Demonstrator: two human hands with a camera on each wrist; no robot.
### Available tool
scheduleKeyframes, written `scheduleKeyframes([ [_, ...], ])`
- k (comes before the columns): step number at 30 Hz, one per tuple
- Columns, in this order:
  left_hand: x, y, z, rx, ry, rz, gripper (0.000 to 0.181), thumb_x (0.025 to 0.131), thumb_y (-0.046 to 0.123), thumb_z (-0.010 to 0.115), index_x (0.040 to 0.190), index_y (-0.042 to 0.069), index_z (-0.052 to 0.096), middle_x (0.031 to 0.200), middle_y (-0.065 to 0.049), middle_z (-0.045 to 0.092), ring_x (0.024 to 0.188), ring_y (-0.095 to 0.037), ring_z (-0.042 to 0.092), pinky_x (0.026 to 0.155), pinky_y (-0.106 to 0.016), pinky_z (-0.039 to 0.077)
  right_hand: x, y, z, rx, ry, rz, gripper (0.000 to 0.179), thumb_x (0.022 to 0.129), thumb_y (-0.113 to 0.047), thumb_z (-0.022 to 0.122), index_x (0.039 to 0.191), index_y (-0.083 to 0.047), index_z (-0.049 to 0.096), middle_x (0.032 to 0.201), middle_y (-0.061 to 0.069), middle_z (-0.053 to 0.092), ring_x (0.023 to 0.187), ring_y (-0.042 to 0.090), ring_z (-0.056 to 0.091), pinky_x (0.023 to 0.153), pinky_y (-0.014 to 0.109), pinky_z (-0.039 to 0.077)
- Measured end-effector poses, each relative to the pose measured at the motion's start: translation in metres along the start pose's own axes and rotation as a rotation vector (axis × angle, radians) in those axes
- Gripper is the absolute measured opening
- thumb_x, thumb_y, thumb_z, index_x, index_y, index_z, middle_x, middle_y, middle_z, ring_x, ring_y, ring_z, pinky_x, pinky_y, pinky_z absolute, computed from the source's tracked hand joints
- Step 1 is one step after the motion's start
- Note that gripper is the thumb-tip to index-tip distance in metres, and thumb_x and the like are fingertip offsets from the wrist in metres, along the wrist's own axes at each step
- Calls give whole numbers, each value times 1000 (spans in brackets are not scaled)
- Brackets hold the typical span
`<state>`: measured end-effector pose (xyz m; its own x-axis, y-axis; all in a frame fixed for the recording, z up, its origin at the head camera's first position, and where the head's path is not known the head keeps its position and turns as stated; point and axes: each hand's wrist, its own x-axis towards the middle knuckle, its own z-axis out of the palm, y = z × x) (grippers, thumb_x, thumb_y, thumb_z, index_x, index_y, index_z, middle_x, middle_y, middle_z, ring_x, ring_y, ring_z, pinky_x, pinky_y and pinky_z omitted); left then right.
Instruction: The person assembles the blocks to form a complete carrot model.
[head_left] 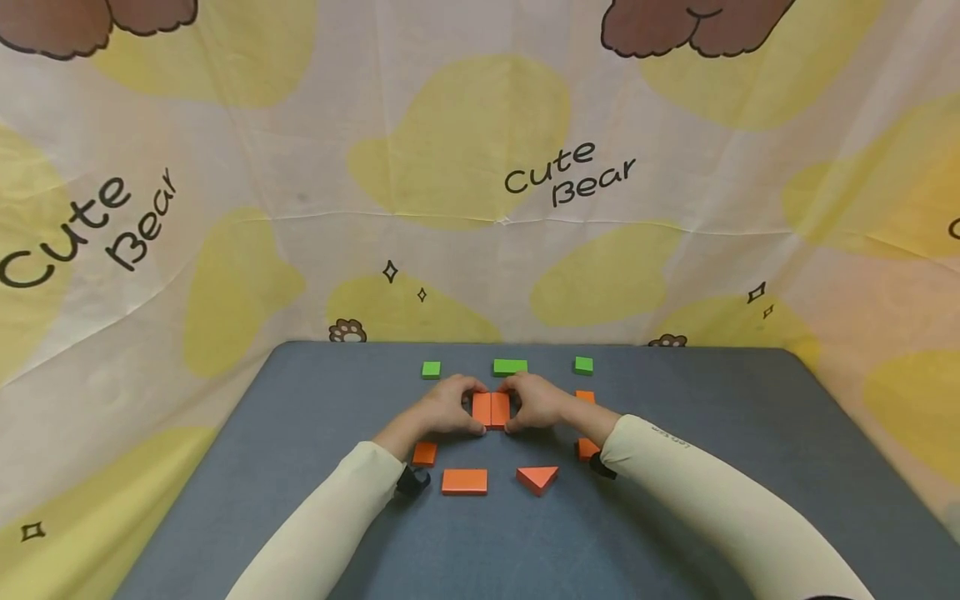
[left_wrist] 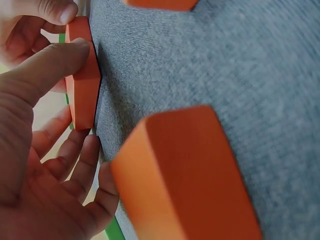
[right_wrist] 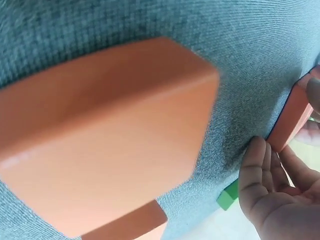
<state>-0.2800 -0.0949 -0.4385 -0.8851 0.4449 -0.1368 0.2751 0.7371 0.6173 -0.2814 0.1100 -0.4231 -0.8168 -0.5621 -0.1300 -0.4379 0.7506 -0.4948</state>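
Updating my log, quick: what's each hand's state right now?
Left hand: holding the left middle orange block.
Right hand: holding the right middle orange block.

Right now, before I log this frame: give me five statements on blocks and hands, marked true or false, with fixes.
1. The left hand grips the left middle block, the right hand the right middle block. True.
2. A wide gap parts those two blocks. False: they sit side by side, edges meeting.
3. Three green blocks lie beyond the hands. True.
4. The orange triangular block lies right of the near rectangular block in the head view. True.
5. The triangular block is held in the right hand. False: it lies on the gray surface, touched by neither hand.
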Motion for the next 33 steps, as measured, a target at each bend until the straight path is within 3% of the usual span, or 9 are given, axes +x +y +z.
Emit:
scheduleKeyframes([
  [9, -2, -4, -2, -27, -14, 3, 62, 73, 23, 84, 129, 14, 57, 127, -7, 53, 111, -23, 56, 96, -40, 48, -9, 6, -11, 50, 0, 30, 63, 75, -20, 82, 130, -3, 56, 122, 13, 59, 105, 26, 59, 90, 42, 51],
  [21, -10, -5, -6, -44, 2, -6, 60, 76, 21, 81, 130, 12, 56, 130, -5, 55, 115, -21, 56, 99, -40, 47, -54, 35, -45, -20, 12, 53, 56, 79, -20, 79, 127, -2, 57, 124, 19, 58, 112, 35, 56, 93, 48, 49],
  [26, -13, -3, -9, -50, 27, -16, 55, 77, 19, 81, 127, 11, 60, 126, -5, 57, 112, -22, 57, 98, -40, 48, -70, 55, -48, -98, 48, 77, 58, 73, -22, 81, 122, 0, 60, 120, 21, 57, 104, 33, 57, 86, 45, 51],
  [33, -15, -1, -10, 9, 23, -14, 49, 77, 18, 80, 122, 11, 63, 121, -5, 58, 106, -21, 57, 93, -38, 49, -75, 70, -44, -109, 34, 100, 59, 69, -18, 84, 118, 3, 61, 112, 17, 57, 92, 24, 53, 85, 44, 50],
])
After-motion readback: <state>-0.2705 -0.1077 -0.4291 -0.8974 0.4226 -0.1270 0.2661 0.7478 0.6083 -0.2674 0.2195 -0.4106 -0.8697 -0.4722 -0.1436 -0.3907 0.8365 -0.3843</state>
